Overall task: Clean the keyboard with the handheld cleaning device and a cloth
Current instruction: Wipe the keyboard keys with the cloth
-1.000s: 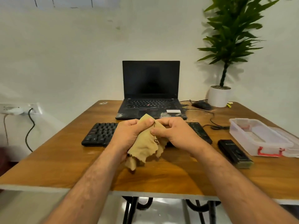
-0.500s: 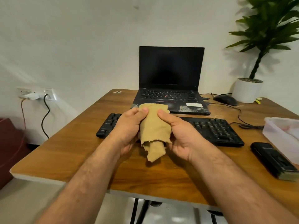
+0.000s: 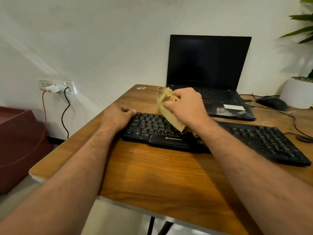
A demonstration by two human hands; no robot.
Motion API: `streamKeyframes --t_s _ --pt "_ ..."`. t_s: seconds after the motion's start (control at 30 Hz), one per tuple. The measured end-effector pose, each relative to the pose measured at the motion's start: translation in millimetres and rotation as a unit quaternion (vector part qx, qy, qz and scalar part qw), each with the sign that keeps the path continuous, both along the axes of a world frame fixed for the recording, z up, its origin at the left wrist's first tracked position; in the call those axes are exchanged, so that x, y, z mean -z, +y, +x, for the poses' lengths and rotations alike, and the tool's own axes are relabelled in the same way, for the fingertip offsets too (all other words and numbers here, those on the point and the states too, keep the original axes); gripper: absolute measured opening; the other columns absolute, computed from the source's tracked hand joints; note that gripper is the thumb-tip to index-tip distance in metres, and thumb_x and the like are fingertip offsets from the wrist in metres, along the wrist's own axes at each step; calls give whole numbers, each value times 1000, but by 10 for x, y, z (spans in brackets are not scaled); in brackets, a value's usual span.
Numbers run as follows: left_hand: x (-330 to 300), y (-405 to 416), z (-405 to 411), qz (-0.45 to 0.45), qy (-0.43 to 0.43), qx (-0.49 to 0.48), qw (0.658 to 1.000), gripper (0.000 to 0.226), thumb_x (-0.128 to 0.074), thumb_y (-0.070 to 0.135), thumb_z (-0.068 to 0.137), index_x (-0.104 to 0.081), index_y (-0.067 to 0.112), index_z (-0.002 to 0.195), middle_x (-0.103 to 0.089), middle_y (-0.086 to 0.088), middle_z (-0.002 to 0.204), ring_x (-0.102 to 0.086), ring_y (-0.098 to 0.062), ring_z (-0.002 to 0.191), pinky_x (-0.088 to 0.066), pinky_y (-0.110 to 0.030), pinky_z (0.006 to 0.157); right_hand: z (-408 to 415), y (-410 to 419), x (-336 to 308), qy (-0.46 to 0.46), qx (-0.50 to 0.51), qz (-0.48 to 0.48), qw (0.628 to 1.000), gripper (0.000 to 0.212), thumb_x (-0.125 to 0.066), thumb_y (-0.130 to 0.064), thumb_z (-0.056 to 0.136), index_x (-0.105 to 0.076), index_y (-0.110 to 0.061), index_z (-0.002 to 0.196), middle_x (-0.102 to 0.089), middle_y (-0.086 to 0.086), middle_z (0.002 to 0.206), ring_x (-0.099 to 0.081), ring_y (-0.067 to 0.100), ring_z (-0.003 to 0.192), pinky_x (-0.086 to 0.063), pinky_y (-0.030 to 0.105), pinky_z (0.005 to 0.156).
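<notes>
A black keyboard (image 3: pixel 264 141) lies across the wooden desk (image 3: pixel 160 170), in front of the laptop. My right hand (image 3: pixel 184 106) grips a bunched tan cloth (image 3: pixel 166 112) just above the keys, and the cloth's loose end hangs down onto the middle keys. My left hand (image 3: pixel 116 116) rests on the keyboard's left end with its fingers curled over the far corner. The handheld cleaning device is outside the frame.
An open black laptop (image 3: pixel 208 65) stands behind the keyboard. A black mouse (image 3: pixel 271 103) with its cable and a white plant pot (image 3: pixel 298 92) sit at the far right. A wall socket (image 3: pixel 55 86) with plugs and a dark red box (image 3: pixel 18 143) are left of the desk.
My left hand has let go of the cloth and moved to the keyboard's left end. My right hand now holds the cloth alone, lower over the keys. The view has swung left.
</notes>
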State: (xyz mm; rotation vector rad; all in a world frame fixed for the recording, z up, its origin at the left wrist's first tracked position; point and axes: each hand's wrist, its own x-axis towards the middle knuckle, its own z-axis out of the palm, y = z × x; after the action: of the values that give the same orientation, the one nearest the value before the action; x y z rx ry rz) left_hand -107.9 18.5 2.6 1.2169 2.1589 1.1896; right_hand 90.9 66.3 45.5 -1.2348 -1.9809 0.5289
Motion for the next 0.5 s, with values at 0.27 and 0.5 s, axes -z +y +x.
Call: streamKeyframes --t_s 0.27,0.5 --pt "23 123 -184 -32 -91 42 994 9 -69 24 94 -74 17 96 -59 7 46 -46 -3 36 -43 -19 41 -507 91 191 -102 -71 60 991 14 -57 -20 95 -59 -24 82 -60 -6 73 -54 6 65 -40 23 59" --pt "75 261 -274 -30 -86 42 995 17 -65 11 95 -73 18 83 -62 2 51 -50 -7 42 -40 -20 40 -666 34 351 -108 -213 -9 971 17 -68 -21 93 -77 -35 99 -73 -19 100 -67 3 86 -58 28 77"
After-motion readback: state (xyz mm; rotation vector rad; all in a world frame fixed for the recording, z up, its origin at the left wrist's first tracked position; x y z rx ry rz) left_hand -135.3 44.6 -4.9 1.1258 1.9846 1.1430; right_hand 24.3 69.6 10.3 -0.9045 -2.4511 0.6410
